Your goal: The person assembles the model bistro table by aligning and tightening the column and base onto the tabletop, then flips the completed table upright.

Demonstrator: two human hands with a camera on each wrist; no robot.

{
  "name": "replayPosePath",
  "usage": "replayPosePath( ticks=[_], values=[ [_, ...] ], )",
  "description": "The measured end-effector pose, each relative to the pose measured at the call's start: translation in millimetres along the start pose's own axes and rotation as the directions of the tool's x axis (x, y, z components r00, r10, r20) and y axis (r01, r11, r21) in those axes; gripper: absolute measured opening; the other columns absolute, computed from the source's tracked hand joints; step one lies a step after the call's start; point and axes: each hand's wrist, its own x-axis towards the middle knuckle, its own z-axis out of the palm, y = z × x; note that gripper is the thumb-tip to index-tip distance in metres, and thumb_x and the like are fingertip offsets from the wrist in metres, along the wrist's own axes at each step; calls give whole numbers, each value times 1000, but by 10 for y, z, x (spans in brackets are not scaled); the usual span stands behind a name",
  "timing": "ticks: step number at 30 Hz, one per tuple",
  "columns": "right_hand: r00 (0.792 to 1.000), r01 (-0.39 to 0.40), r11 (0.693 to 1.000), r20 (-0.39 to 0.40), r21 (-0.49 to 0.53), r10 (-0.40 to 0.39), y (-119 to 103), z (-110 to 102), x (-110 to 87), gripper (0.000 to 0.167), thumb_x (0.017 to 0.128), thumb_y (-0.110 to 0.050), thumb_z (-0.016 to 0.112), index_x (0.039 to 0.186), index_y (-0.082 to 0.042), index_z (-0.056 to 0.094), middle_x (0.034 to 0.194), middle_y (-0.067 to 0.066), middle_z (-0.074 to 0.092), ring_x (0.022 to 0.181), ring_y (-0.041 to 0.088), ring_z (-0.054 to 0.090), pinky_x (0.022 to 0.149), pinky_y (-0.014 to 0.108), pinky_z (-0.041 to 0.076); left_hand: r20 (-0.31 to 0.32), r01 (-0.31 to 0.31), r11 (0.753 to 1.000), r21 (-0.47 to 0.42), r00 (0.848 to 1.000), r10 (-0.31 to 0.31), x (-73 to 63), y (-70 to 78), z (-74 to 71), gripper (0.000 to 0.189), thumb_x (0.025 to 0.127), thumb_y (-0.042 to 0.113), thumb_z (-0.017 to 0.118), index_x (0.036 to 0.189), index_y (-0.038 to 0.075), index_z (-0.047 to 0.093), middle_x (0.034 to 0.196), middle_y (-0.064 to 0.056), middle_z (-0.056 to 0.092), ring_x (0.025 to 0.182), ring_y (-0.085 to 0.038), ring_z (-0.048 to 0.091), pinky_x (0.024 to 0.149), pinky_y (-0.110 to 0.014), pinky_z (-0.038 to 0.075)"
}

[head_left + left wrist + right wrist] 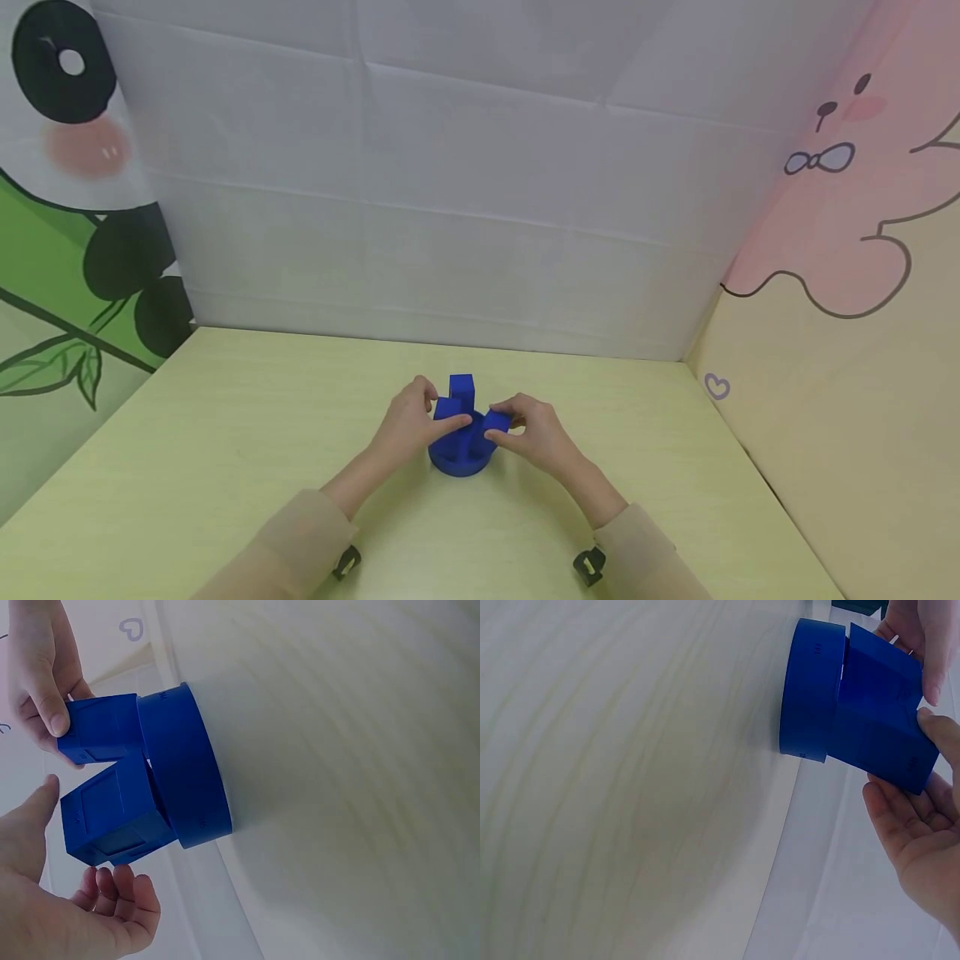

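Observation:
A round blue base (460,468) with inner dividers stands on the table, and tapered blue blocks lean outward from it. In the head view, my right hand (543,433) pinches the right-hand blue block (496,421), thumb in front and fingers behind. That block's lower end meets the base in the right wrist view. Around the left-hand blue block (112,810) is my left hand (67,900), its thumb slightly apart from the block and its fingertips close to the block's lower edge. Another blue block (462,386) rises upright at the back of the base.
The pale wooden table (247,417) ends at a white cloth backdrop (480,275). Printed side panels flank it, with a panda at left and a pink bear (847,242) at right. Dark wrist straps (590,566) show below the sleeves.

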Motion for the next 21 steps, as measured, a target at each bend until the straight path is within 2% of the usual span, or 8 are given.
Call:
replayPosePath(
  ticks=[7, 12, 14, 18, 21],
  values=[
    [1000, -11, 1000, 5, 3, 11, -6, 2, -4, 36, 82, -20, 74, 111, -2, 65, 99, 8, 66, 86, 17, 64, 80, 40, 54, 21, -97, 995, -9, 995, 97, -20, -15, -6, 41, 77, 33, 78, 99, 6, 55, 78, -3, 49, 71, -16, 45, 57, -26, 39],
    [1000, -7, 1000, 2, 1, 7, -13, 1, -6, 35, 82, -19, 74, 111, -1, 65, 99, 8, 66, 86, 17, 64, 80, 40, 54, 58, -207, 978, 1, 977, 207, -43, -62, -31, 36, 82, 30, 74, 107, 8, 61, 89, -1, 58, 82, -16, 52, 67, -26, 46],
    [1000, -6, 1000, 2, -1, 6, -16, 0, -8, 35, 82, -19, 74, 111, -1, 65, 99, 8, 66, 86, 17, 64, 80, 39, 54, 80, -264, 965, 1, 961, 263, -52, -78, -50, 34, 84, 28, 71, 110, 8, 62, 96, -1, 60, 86, -17, 55, 69, -26, 47],
    [1000, -6, 1000, 4, 2, 6, -24, -7, -12, 36, 82, -19, 74, 112, -1, 65, 99, 8, 66, 86, 17, 65, 80, 39, 54, 145, -393, 919, -28, 908, 392, -57, -122, -90, 29, 90, 19, 65, 115, 7, 63, 104, -6, 61, 93, -21, 58, 73, -31, 50],
    [1000, -8, 1000, 6, 8, 8, -35, -14, -15, 36, 82, -20, 74, 112, -1, 65, 99, 8, 66, 86, 18, 65, 80, 40, 54, 211, -444, 893, -71, 869, 448, -63, -141, -125, 28, 92, 11, 60, 119, 6, 61, 109, -9, 60, 101, -26, 58, 82, -41, 52]
  ],
)
